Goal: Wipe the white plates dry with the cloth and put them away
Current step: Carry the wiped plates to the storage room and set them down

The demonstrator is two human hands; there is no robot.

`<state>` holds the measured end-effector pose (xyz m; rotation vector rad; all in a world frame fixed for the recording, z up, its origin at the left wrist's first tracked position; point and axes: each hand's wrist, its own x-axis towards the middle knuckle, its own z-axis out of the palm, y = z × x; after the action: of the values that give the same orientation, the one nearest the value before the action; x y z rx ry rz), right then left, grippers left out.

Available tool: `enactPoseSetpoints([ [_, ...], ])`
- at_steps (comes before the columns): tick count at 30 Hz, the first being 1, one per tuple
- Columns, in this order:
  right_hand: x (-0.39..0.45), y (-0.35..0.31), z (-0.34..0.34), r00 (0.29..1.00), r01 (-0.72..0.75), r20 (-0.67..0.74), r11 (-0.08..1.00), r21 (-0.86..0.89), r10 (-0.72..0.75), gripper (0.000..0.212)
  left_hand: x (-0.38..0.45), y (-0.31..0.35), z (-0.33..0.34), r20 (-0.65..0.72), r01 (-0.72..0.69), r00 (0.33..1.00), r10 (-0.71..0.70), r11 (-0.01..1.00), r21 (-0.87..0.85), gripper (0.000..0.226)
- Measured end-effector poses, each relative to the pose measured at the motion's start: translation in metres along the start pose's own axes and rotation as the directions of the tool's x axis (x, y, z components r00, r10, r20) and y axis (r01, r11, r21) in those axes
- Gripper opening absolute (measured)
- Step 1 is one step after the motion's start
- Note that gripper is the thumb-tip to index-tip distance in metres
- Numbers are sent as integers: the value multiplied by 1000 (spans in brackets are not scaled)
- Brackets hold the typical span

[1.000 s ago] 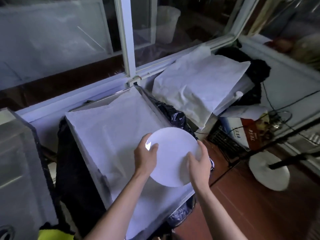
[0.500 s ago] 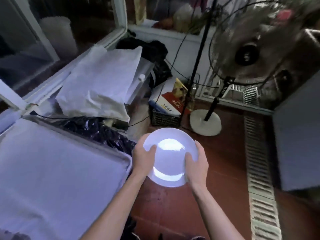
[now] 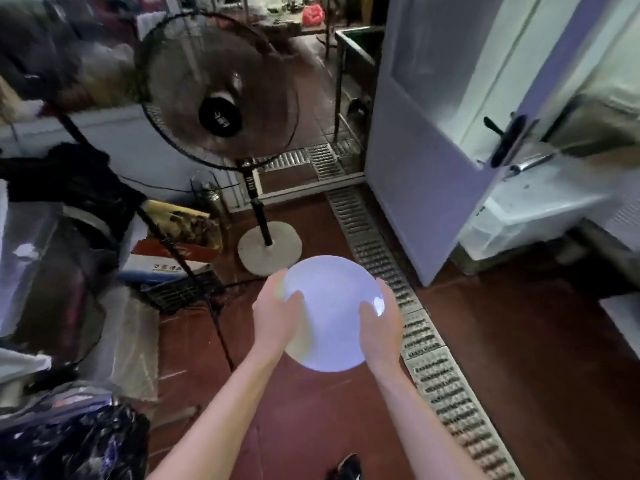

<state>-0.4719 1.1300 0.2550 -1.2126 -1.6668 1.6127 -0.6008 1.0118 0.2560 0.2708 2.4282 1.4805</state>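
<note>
A white plate is gripped between both hands, left hand and right hand.

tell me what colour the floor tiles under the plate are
Dark reddish brown, seen in the head view: floor below the plate.

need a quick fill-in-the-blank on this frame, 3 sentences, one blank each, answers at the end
1. The white plate is gripped at its rim by ____ hands, the left hand and the right hand.
2. The pedestal fan stands on a round ____ on the red floor.
3. The metal drain grate runs along the floor on the plate's ____ side.

Missing words: two (both); base; right
</note>
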Motion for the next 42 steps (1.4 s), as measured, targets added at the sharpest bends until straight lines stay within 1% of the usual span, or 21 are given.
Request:
enactPoseSetpoints([
  [2,16,-2,-35,996,-11,-83,1000,29,13,53,2,21,41,67,-57,996,55,998,24,48],
  [3,23,-2,-53,992,-11,-129,999,33,15,56,2,30,60,102,-86,991,83,996,26,48],
  [6,37,0,-102,964,-31,-264,999,42,41,58,-2,56,118,214,-152,966,143,988,22,50],
  [10,56,11,-159,895,-83,-431,992,97,117,61,-11,88,186,381,-220,901,208,975,-13,48],
  [15,84,22,-214,793,-118,-591,989,88,147,60,-17,121,261,547,-252,804,233,967,-42,38],
  [18,107,19,-236,742,-128,-649,985,112,170,61,-7,140,305,608,-302,747,270,952,-51,39],
  [23,143,-2,-273,657,-131,-731,983,130,184,64,8,181,372,714,-318,640,284,944,-91,41],
  [25,157,-10,-289,622,-120,-767,987,104,156,61,11,199,396,748,-334,580,324,931,-145,42],
  [27,167,-15,-305,570,-112,-809,989,96,143,53,9,215,419,781,-335,528,334,927,-170,40],
  [29,172,-16,-321,530,-124,-833,987,105,155,57,3,227,438,807,-331,493,325,928,-172,38],
  [31,175,-15,-340,491,-150,-855,983,107,168,61,-5,236,459,829,-340,464,313,927,-160,39],
  [34,182,-8,-374,430,-175,-889,980,89,157,59,-23,249,498,855,-361,416,311,919,-158,40],
  [37,185,7,-413,379,-186,-913,979,82,148,58,-49,261,542,888,-396,337,313,903,-168,42],
  [40,189,19,-465,310,-182,-934,975,124,177,58,-85,276,588,902,-445,282,328,877,-180,49],
  [42,192,25,-503,270,-166,-942,974,156,198,58,-111,291,619,907,-468,262,330,865,-180,52],
])
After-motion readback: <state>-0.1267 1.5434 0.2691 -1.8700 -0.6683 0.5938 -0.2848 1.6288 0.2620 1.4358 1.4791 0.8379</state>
